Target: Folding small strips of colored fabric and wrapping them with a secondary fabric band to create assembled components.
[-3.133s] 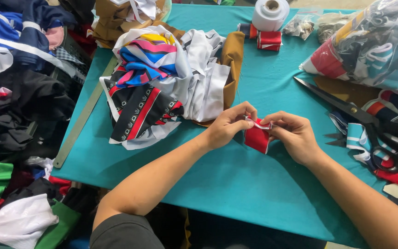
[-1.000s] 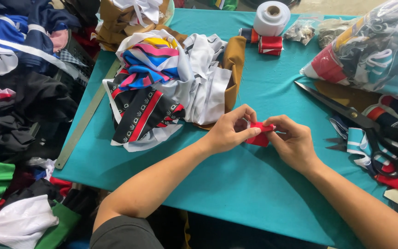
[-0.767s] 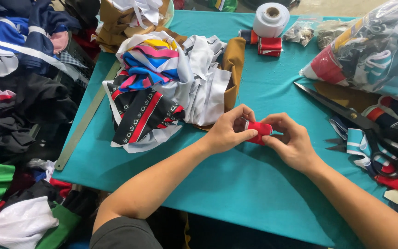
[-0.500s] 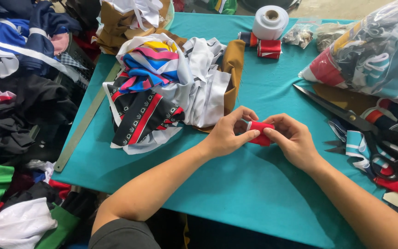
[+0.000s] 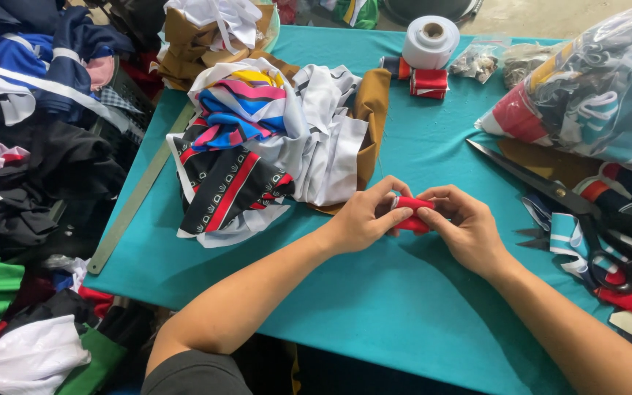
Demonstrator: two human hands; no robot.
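Observation:
Both my hands hold a small red fabric roll (image 5: 412,213) with white edging just above the teal table (image 5: 374,314). My left hand (image 5: 366,216) pinches its left end between thumb and fingers. My right hand (image 5: 462,225) wraps around its right end, fingers curled over it. A heap of mixed fabric pieces (image 5: 257,139), striped, white, black and mustard, lies just left of and behind my hands.
Large black scissors (image 5: 572,212) lie to the right, next to fabric strips. A clear bag of cloth (image 5: 594,95) sits at the back right. A white tape roll (image 5: 430,42) and rolled red bundles (image 5: 429,80) stand at the back. A metal ruler (image 5: 140,194) lies along the left edge.
The flat red piece has been rolled into a tight small bundle between my fingers. My hands stayed in about the same spot.

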